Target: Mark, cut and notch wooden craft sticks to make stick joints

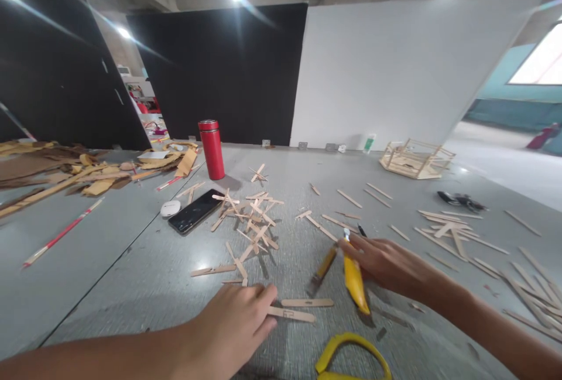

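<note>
My left hand (239,328) is closed at the lower middle, its thumb and fingers pinching one end of a craft stick (294,314) with dark markings. Just beyond that stick lies another craft stick (309,303), flat on the table. My right hand (381,260) has its fingers around a yellow tapered bottle (355,286) with a whitish tip, which leans on or just above the tabletop; its exact kind is unclear. To the left of the bottle is a blurred tool with a wooden handle (325,264). A curved yellow handle (351,345) shows at the bottom edge.
A pile of craft sticks (257,222) lies ahead, near a black phone (195,213), a white case (170,209) and a red flask (212,151). More sticks (452,230) and a stick-built frame (415,160) are at right. Cardboard scraps (100,175) cover the far left.
</note>
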Demonstrator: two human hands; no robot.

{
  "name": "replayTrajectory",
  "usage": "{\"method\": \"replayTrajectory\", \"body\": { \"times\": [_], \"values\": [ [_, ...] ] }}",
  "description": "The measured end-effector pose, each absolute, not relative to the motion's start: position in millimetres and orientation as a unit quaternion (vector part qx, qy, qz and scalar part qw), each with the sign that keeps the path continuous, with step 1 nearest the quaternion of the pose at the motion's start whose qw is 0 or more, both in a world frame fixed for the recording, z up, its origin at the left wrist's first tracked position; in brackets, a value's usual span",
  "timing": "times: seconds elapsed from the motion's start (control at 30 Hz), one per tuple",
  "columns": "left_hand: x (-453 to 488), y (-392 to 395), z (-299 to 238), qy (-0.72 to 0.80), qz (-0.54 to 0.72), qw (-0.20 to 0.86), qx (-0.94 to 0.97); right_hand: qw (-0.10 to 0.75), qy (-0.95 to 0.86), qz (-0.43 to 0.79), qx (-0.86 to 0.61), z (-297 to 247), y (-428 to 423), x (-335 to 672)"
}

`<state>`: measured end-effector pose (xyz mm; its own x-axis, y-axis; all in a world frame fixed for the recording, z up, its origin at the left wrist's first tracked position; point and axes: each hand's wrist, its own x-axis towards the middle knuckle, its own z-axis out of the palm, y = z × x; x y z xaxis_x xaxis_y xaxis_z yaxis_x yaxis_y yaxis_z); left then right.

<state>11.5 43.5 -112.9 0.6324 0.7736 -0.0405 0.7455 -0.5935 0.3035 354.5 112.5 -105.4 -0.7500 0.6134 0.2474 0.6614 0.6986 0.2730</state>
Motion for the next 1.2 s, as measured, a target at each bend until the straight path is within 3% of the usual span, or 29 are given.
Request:
{"method": "replayTrajectory", "body": {
  "times": [0.17, 0.3, 0.37, 0.4, 0.5, 0.73, 0.87, 1.07, 1.2],
  "values": [
    [10.7, 38.7, -118.9, 0.408, 0.05, 0.102, 0.906, 0.196, -0.883, -0.123, -0.408, -91.9, 107.4, 353.3],
    [10.8, 33.2, -130.4, 0.294, 0.07, 0.04, 0.952, 0.289, -0.818, -0.076, -0.491, -75.6, 93.5, 333.2],
    [10.7, 32.7, -136.6, 0.262, 0.063, 0.013, 0.963, 0.327, -0.791, -0.004, -0.517, -70.1, 84.6, 318.7],
    [10.6, 32.9, -139.3, 0.258, 0.061, 0.002, 0.964, 0.35, -0.767, 0.094, -0.53, -68.5, 79.8, 311.3],
    [9.8, 34.4, -145.3, 0.261, 0.073, -0.01, 0.963, 0.33, -0.7, 0.335, -0.538, -69.3, 64.0, 290.1],
    [8.3, 37.0, -150.3, 0.214, 0.117, -0.022, 0.97, 0.28, -0.596, 0.551, -0.512, -90.5, 39.7, 258.4],
    [7.7, 37.0, -150.2, 0.214, 0.1, -0.005, 0.972, 0.26, -0.606, 0.548, -0.515, -101.6, 33.2, 252.1],
    [6.1, 38.6, -149.0, 0.203, 0.098, 0.018, 0.974, 0.222, -0.726, 0.364, -0.54, -103.7, 26.6, 244.5],
    [5.5, 40.7, -144.9, 0.199, 0.084, 0.03, 0.976, 0.237, -0.732, 0.347, -0.536, -105.2, 27.5, 241.7]
  ]
}}
